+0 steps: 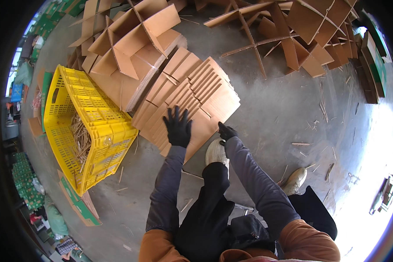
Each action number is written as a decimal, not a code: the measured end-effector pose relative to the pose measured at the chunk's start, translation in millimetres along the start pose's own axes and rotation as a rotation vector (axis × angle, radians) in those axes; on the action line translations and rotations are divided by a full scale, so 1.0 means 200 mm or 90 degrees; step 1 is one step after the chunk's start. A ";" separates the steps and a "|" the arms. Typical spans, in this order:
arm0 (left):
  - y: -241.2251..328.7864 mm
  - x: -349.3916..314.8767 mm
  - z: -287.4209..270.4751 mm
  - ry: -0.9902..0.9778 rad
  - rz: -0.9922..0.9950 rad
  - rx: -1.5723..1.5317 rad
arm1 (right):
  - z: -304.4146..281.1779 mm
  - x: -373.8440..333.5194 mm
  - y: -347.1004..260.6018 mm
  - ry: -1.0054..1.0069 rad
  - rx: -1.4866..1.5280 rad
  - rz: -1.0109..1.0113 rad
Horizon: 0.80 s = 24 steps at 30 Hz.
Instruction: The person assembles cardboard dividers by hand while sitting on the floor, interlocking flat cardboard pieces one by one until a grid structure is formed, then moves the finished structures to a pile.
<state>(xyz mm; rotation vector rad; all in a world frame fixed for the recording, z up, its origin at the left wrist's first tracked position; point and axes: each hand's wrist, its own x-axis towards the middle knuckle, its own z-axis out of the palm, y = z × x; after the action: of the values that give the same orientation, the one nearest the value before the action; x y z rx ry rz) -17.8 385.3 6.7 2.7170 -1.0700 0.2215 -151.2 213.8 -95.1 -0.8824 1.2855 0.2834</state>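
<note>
A fanned stack of slotted cardboard sheets [214, 98] lies on the floor in front of me. My left hand [178, 131], in a black glove, rests on these sheets with its fingers spread. At the right edge of the nearest sheet is my right hand [227, 131], also in a black glove. Its fingers are closed on that sheet's edge, with the thumb side partly hidden. Beyond the stack, a cardboard divider grid [126, 41] stands assembled on more flat cardboard [137, 74].
A yellow plastic crate [111, 126] lies tipped at my left, holding thin cardboard strips [80, 137]. More divider grids [288, 39] are heaped at the far right. Cardboard scraps [301, 143] litter the grey floor. My shoes [217, 153] are close to the stack.
</note>
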 end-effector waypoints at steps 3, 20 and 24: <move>0.14 -0.10 0.05 -0.067 -0.065 -0.039 | 0.20 -0.15 -0.08 -0.027 0.040 -0.068; 0.44 0.24 -0.31 -0.124 -0.276 -0.493 | -0.40 -0.79 -0.40 0.014 0.197 -0.438; 0.38 0.16 -0.09 -0.152 -0.115 0.014 | -0.58 -0.87 -0.69 0.087 -0.258 -0.608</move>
<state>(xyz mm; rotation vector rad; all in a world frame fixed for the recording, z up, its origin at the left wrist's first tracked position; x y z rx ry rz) -47.9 313.7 42.7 2.8923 -0.8736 -0.1233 -197.2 90.7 117.3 -1.7755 0.8059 -0.2931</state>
